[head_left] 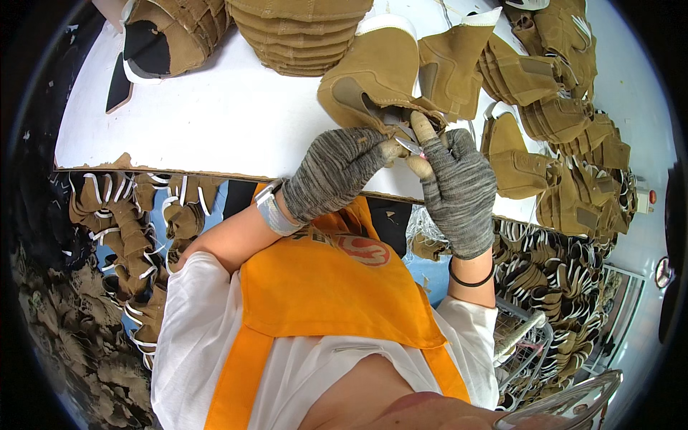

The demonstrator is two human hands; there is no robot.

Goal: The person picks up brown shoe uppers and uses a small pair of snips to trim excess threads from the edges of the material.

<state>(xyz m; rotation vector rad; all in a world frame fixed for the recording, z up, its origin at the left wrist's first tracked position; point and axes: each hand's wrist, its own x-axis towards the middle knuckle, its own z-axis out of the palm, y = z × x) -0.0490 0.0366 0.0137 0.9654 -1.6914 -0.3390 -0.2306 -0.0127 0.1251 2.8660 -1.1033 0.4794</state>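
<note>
My left hand [335, 170], in a grey knit glove with bare or beige-covered fingertips, pinches the lower edge of a brown suede shoe upper [380, 68]. The upper lies at the front of the white table, its opening turned toward me and its white trim at the far end. My right hand [459, 183], gloved alike, is closed round small snips [410, 145]. Their pointed metal blade shows between both hands, against the upper's edge; the handle is mostly hidden by the fingers. Another brown upper [451, 72] lies just right of the worked one.
Stacked brown uppers [297, 36] stand at the back of the white table [193, 129]. A lined upper [168, 43] lies at far left. More piles [559, 118] crowd the right side. Below the table edge hang bundles of uppers [122, 222]; a wire cart [523, 351] is at lower right.
</note>
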